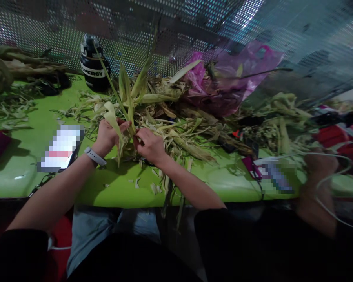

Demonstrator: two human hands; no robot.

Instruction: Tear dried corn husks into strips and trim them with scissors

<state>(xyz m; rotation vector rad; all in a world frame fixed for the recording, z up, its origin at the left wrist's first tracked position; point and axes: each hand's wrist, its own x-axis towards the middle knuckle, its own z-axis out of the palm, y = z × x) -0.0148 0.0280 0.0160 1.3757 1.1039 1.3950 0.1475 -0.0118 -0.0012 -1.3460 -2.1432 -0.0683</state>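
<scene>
Both my hands meet at the lower end of a bunch of pale green corn husks [130, 109] that fans upward above the table. My left hand [108, 135], with a light watch strap at the wrist, is closed around the stems, and one broad leaf hangs down over it. Fingers pinched, my right hand [148, 144] grips the same bunch near its base. Whatever lies between the fingertips is partly hidden. Behind and to the right of my hands spreads a heap of loose husks [191, 147], with small torn scraps below them.
On the green table [106, 192] stand a black bottle [95, 70] and a pink plastic bag [223, 86]. A lit phone [61, 147] lies left, another phone [278, 176] right. A co-worker's arm [319, 188] reaches in at right. Perforated metal [164, 35] closes the back.
</scene>
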